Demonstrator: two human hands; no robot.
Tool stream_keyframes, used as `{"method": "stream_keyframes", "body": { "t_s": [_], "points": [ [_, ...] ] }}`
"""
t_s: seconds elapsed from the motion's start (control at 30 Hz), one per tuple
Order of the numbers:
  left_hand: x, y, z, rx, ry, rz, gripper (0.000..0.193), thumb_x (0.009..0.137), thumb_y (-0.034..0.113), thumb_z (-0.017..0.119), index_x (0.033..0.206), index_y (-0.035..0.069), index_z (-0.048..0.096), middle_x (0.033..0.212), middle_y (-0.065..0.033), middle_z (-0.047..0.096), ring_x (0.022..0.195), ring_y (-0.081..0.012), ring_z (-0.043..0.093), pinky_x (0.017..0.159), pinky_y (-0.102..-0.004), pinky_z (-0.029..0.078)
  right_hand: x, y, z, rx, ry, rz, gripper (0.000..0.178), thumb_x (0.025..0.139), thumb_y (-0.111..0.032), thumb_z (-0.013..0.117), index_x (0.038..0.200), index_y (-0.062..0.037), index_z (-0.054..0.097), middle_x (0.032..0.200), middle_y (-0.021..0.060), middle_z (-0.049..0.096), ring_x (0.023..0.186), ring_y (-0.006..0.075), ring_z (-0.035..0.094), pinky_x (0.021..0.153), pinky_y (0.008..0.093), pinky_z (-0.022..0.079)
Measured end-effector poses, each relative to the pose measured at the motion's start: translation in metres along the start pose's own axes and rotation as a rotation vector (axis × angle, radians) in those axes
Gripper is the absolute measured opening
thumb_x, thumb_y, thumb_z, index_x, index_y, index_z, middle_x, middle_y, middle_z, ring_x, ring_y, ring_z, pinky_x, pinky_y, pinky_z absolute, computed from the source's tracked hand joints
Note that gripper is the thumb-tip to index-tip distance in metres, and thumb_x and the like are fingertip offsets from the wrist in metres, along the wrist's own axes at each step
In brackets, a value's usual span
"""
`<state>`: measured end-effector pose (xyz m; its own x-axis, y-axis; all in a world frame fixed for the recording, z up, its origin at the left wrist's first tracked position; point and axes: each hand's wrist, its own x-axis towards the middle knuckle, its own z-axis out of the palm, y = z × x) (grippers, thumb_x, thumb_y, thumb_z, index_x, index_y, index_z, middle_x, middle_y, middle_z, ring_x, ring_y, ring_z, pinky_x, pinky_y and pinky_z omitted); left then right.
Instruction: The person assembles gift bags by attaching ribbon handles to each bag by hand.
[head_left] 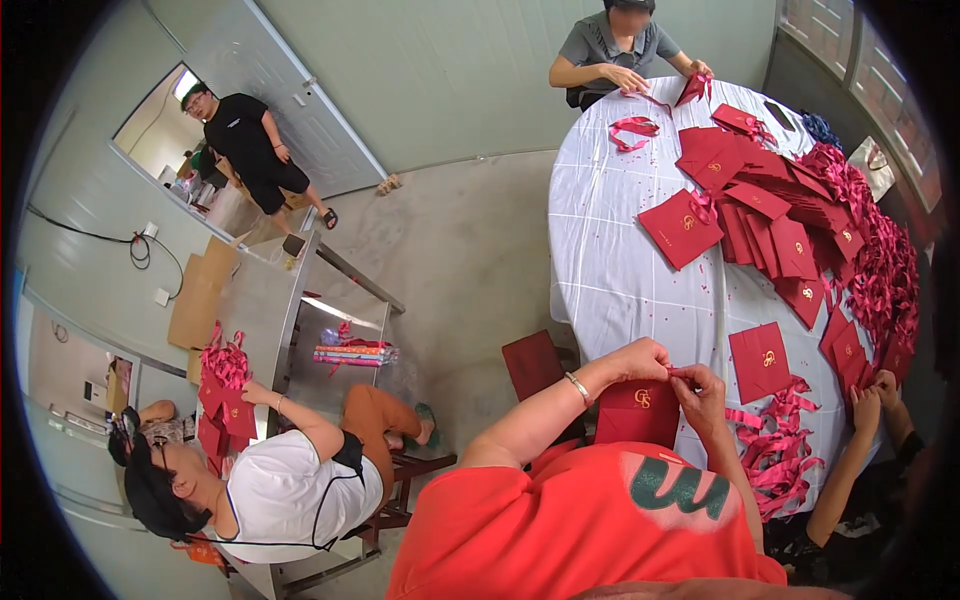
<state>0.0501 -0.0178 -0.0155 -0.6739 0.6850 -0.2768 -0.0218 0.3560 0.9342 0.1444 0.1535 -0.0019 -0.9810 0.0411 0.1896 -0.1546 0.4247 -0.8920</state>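
Both hands, the left hand [640, 358] and right hand [703, 392], pinch together a thin red ribbon [680, 372] above the flat red paper envelope [638, 412] at the white-clothed round desk's [610, 270] near edge, where a loosened pinch could let it slip into the heaped ribbons.

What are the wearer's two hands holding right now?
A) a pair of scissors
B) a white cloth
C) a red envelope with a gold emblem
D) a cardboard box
C: the left hand and right hand pinch the top edge of a red envelope bearing a gold emblem.
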Motion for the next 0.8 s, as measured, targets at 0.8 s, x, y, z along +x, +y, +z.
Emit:
{"method": "stream_keyframes", "body": {
  "t_s": [0.8],
  "points": [
    [0.001,0.007,-0.011,-0.348,-0.189,-0.212,0.017,0.079,-0.003,0.053,0.091,-0.001,0.065,0.081,-0.0030,0.066,0.069,-0.0085,0.060,0.063,-0.0217,0.049,0.000,-0.002,-0.005,-0.252,0.053,-0.213,0.006,0.073,-0.014,0.070,0.077,-0.0103,0.068,0.077,0.0063,0.063,0.074,0.0260,0.062,0.063,0.0376,0.050]
  ]
}}
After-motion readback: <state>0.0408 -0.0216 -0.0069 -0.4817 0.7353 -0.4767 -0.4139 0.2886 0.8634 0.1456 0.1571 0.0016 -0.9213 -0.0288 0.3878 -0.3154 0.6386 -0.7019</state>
